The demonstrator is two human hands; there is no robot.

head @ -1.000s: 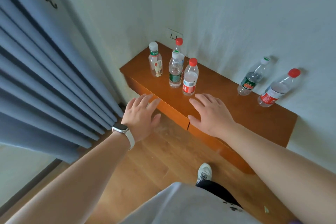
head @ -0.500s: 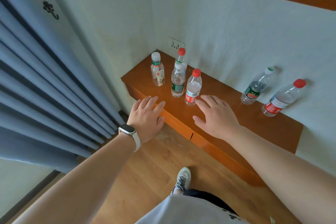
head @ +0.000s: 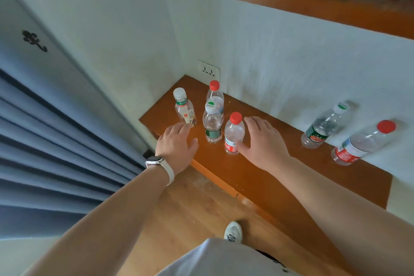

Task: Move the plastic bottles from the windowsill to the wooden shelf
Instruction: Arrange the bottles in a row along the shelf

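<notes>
Red-capped bottle (head: 234, 133) upright near the front edge of the wooden ledge (head: 295, 123), toward its left corner, long axis vertical, green-labelled bottle (head: 212, 122) just beside it. Right hand (head: 263, 141) spread and empty immediately to its right, thumb by the base (contact unclear) — the nearer one. Left hand (head: 177, 143) spread too, at the front edge, fingertips toward the white-capped bottle (head: 184, 108) — probably needs only a sideways wrap.

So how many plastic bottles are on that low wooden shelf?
6. Four cluster at the left: small white-capped bottle, rear red-capped bottle, middle green-label bottle, front red-capped bottle. Two by the wall, right: dark-green-label bottle, red-label bottle.
</notes>
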